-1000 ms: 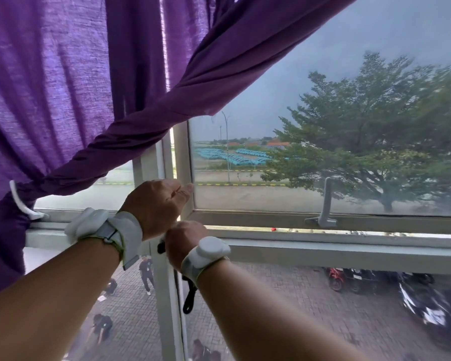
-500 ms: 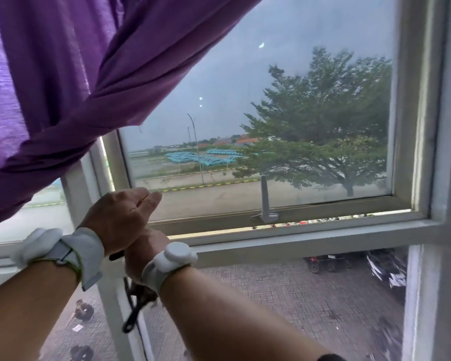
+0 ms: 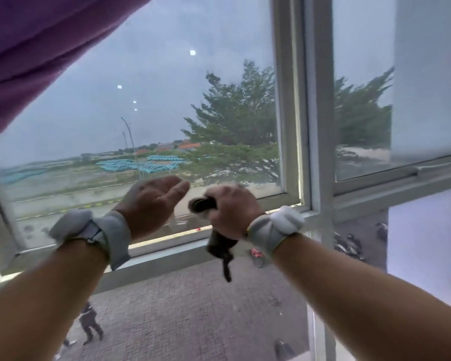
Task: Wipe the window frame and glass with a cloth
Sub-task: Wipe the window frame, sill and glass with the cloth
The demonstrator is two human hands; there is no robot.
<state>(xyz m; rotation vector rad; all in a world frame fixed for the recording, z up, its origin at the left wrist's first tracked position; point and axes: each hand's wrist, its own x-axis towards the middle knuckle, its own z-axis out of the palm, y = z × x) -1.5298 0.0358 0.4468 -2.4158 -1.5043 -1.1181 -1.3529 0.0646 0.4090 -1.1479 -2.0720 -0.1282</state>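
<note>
A large pane of window glass [image 3: 146, 105] fills the middle of the head view, set in a white window frame [image 3: 294, 126] whose upright runs down the right of centre. My right hand [image 3: 229, 212] is shut on a dark cloth [image 3: 219, 246]; a bunched end sticks out to the left of the fist and a tail hangs below it. It hovers in front of the pane's lower right corner. My left hand [image 3: 151, 201] is open with flat fingers pointing right, just left of the cloth and apart from it. Both wrists wear white bands.
A purple curtain [image 3: 37, 48] hangs across the upper left and covers part of the glass. A second pane [image 3: 359, 113] lies right of the upright, with a white wall [image 3: 430, 74] at the far right. A lower pane [image 3: 193, 308] looks down on a paved yard.
The view has swung right, away from the curtain and the left upright. My hands have separated: the left opened flat, and the right moved right along the pane with the cloth.
</note>
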